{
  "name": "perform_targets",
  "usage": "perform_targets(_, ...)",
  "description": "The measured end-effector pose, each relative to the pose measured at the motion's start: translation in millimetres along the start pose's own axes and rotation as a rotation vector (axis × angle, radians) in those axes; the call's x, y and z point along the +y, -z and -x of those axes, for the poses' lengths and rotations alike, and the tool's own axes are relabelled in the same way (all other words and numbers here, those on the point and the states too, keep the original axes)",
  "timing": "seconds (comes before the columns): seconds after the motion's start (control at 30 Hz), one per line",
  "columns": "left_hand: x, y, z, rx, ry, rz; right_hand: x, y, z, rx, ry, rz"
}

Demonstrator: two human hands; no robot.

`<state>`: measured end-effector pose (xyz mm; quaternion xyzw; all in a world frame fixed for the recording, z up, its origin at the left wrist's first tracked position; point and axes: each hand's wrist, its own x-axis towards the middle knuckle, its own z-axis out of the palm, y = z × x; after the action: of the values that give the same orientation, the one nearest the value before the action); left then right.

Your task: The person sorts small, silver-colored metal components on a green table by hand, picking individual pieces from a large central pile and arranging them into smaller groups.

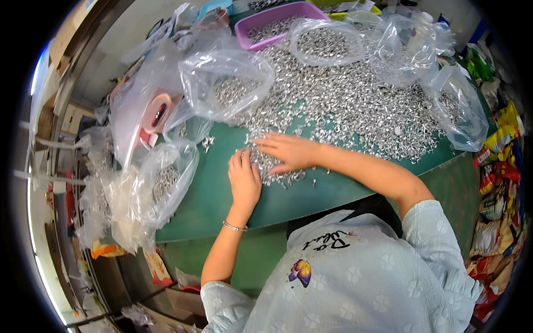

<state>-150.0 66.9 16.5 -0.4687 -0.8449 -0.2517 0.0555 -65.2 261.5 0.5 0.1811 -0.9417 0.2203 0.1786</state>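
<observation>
A wide heap of small silvery metal pieces point(355, 105), curved like little hooks or clasps, spreads over the green tabletop point(216, 191). Near the table's front edge, both hands rest at a smaller pile of these pieces point(266, 162). My right hand point(291, 151) lies across the pile from the right, fingers stretched out and apart. On its left side, my left hand point(245, 178) touches the pile with extended fingertips, and a bracelet circles that wrist. Neither hand visibly grips a piece, though what lies under the fingers is hidden.
Clear plastic bags of metal pieces stand at the left point(166, 180), back point(227, 83) and right point(461, 111). A purple basin point(280, 12) holds more pieces at the back. A pink container point(159, 112) sits on the left. Colourful packets point(494, 188) line the right side.
</observation>
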Motion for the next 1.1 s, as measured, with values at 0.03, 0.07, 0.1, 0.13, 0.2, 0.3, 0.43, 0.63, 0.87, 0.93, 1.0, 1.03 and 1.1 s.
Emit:
perform_targets(0.03,-3.7,1.5,5.8,0.035,0.003,-0.036,9.7,0.6,-8.3,-0.034,0.072,-0.034)
perform_targets(0.07,-4.2,3.4,8.0,0.029,0.023,-0.064,20.0,1.8,-16.1,-0.066,0.141,-0.064)
perform_targets(0.1,-4.0,7.9,8.5,0.021,0.041,-0.093,27.3,6.0,-23.7,-0.062,0.191,-0.058)
perform_targets(0.13,-4.8,9.6,8.0,0.019,0.057,-0.119,31.5,8.4,-28.9,-0.033,0.209,0.008)
perform_targets(0.2,-2.0,8.2,9.0,0.054,0.070,-0.121,40.1,17.8,-35.4,-0.062,0.218,0.119)
perform_targets(0.3,16.8,12.6,6.6,-0.005,-0.081,-0.084,43.5,26.6,-24.0,-0.001,-0.029,0.172)
perform_targets(0.43,15.0,11.5,7.8,-0.167,-0.147,-0.106,-12.4,34.3,-3.8,0.025,-0.193,0.074)
perform_targets(0.63,-19.7,20.9,0.9,-0.174,-0.130,-0.163,-3.5,51.1,30.3,-0.146,-0.278,0.135)
perform_targets(0.87,-31.1,4.7,-15.1,-0.055,0.034,-0.187,-9.5,45.4,4.5,0.124,-0.345,0.032)
perform_targets(0.93,-40.1,2.6,-21.3,-0.066,0.052,-0.143,-15.3,31.4,-18.1,0.062,-0.217,0.092)
perform_targets(1.0,-49.4,8.5,-26.0,-0.060,0.073,-0.090,-15.0,28.1,-21.6,-0.013,-0.162,0.106)
perform_targets(1.03,-49.4,13.6,-23.4,-0.081,0.082,-0.120,-14.4,31.2,-19.5,-0.061,-0.168,0.092)
perform_targets(1.1,-33.0,20.2,-16.1,-0.084,0.035,-0.063,-11.3,37.7,-7.2,-0.104,-0.198,0.060)
